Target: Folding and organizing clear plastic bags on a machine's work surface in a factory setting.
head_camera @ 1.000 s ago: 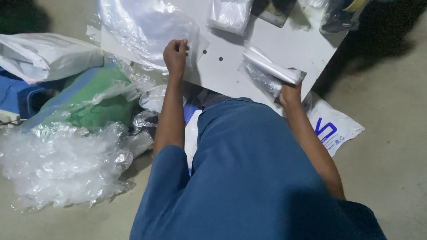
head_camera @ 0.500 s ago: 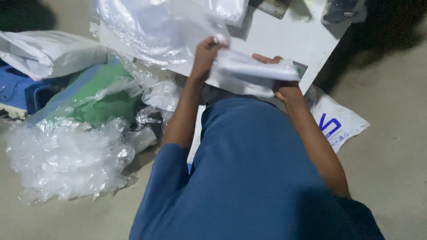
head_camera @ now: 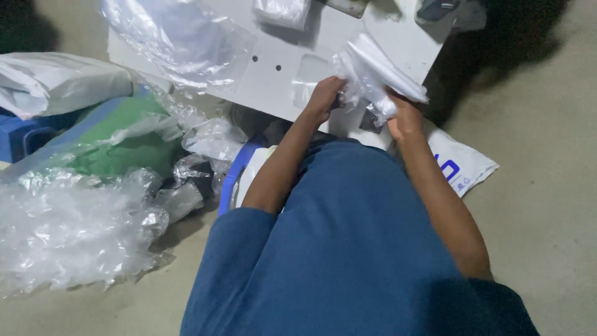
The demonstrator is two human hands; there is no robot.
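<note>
Plastic bag [head_camera: 379, 74], clear and crumpled with something white and flat inside, sits between both hands above the near edge of the white panel [head_camera: 280, 68]. Left hand [head_camera: 324, 98] has its fingers curled closed on the bag's left end, and the right hand [head_camera: 404, 118] is clamped on the lower right part, where the film bunches into a tight wad (what is inside that wad I cannot tell). The bag's upper corner juts out to the right, past the right hand.

The white panel lies flat on the floor [head_camera: 547, 186] and shows 2 small round holes [head_camera: 266, 63] just left of the left hand. On its far left part lies a large clear plastic sheet [head_camera: 180, 40], wrinkled and glossy; another small clear packet [head_camera: 283, 11] lies at its far edge.

To the left, near the person's knee, a heap of bubble wrap [head_camera: 74, 230] covers the floor, with a green and blue bundle [head_camera: 118, 140] behind it and a white sack [head_camera: 59, 81] further off. On the right, a flat white mailer bag [head_camera: 460, 165] with blue print lies on the floor, partly under the right forearm. The person's blue garment [head_camera: 348, 249] fills the near middle.
</note>
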